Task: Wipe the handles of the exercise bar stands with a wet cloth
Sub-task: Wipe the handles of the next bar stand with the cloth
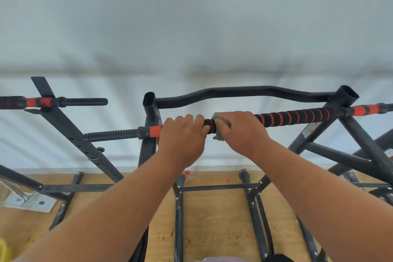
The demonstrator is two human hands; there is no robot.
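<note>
A black bar with orange spiral stripes (297, 117) lies across a black metal stand (348, 100), running from lower left to upper right. My left hand (182, 136) grips the bar near its orange collar. Right beside it, my right hand (240, 132) grips a grey-green cloth (219, 121) wrapped around the foam handle. Only the cloth's edges show above and below my fingers. The threaded bar end (110, 135) sticks out to the left.
A second bar (63, 102) with an orange collar rests on another black stand (70, 132) at the left. Stand legs and crossbars (219, 187) spread over the wooden floor below. A white wall is behind. A metal plate (29, 201) lies at lower left.
</note>
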